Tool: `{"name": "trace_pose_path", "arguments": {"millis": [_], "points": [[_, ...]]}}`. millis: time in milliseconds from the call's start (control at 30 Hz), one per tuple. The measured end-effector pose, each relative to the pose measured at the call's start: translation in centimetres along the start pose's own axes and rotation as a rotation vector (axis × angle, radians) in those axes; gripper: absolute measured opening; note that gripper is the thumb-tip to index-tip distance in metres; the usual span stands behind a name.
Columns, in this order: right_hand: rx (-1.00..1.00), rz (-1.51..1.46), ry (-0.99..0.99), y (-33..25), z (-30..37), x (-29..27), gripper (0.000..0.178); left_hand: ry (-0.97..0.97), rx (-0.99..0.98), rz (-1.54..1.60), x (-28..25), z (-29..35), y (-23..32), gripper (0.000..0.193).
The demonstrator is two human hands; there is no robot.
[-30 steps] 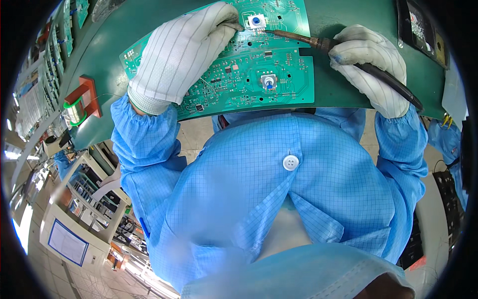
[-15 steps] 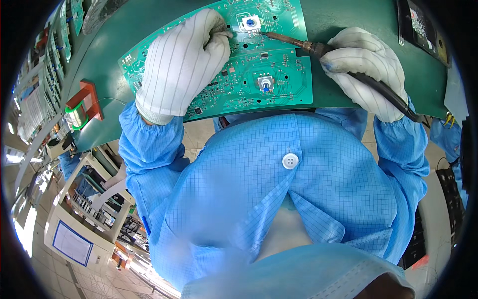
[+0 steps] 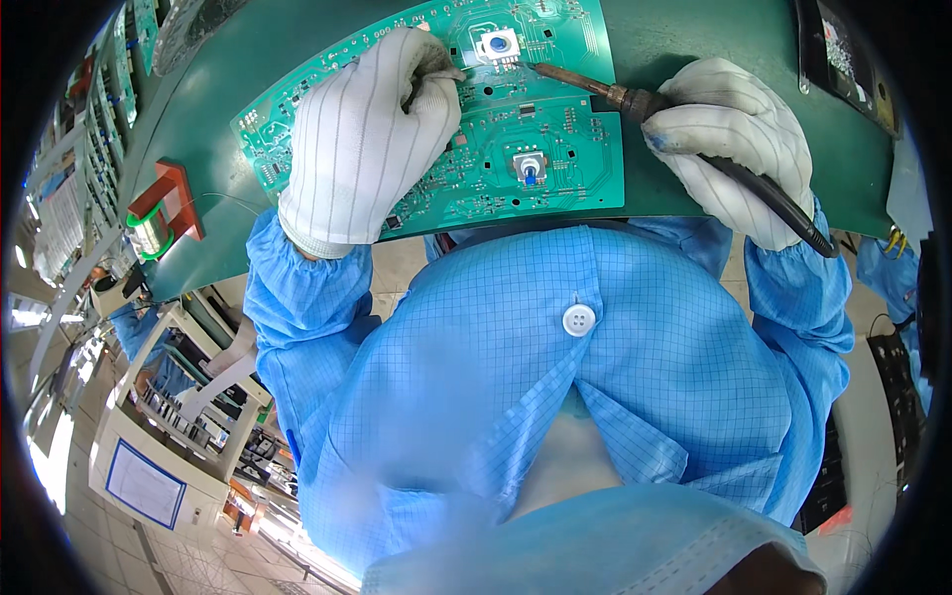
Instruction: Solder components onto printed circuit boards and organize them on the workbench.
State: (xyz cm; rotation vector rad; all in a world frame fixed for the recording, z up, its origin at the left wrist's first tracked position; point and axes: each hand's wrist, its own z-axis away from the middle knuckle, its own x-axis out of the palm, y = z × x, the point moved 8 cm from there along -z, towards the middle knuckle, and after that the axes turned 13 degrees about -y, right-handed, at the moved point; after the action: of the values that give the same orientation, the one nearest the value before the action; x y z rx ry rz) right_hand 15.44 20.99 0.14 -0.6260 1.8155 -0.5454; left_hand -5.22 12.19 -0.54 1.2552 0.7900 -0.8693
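Observation:
A large green circuit board [image 3: 585, 149] lies on the bench, carrying a white-framed rotary part with a blue centre [image 3: 500, 45] and a second one with a blue-tipped shaft [image 3: 531, 171]. My gloved left hand [image 3: 372, 139] rests over the board's left half, thumb and forefinger pinched on thin solder wire; most of the wire is hidden by the glove. In my gloved right hand [image 3: 739, 144] is a soldering iron [image 3: 635, 101], held by its handle. Its tip points left, close to the pins below the upper rotary part; contact cannot be made out.
A solder spool [image 3: 151, 234] on a red stand [image 3: 180, 198] sits at the bench's left, its wire trailing toward my left sleeve. A dark tray [image 3: 843, 59] stands at the far right. Several boards [image 3: 99, 89] stand racked along the left edge.
My left hand has shifted slightly right and nearer to me. The iron's tip has drawn back a little to the right, and my right hand has dropped slightly.

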Motion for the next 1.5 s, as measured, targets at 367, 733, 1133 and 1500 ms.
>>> {"name": "trace_pose_path", "arguments": {"millis": [367, 733, 1133, 1500], "points": [[0.023, 0.001, -0.037, -0.3, -0.4, 0.6, 0.031, -0.018, -0.023, -0.003, 0.0, -0.1, -0.2, 0.008], [-0.076, 0.062, -0.025, -1.0, -0.8, 1.0, 0.032, -0.085, -0.060, -0.126, 0.5, 0.2, -0.7, 0.011], [-0.035, 0.024, -0.060, -0.9, -1.0, 1.1, 0.033, -0.070, -0.100, -0.059, -0.6, 0.0, 1.4, 0.010], [-0.073, 0.075, -0.082, -1.2, -1.6, 1.8, 0.035, -0.026, -0.102, -0.085, -0.8, 0.8, 1.1, 0.007]]}}
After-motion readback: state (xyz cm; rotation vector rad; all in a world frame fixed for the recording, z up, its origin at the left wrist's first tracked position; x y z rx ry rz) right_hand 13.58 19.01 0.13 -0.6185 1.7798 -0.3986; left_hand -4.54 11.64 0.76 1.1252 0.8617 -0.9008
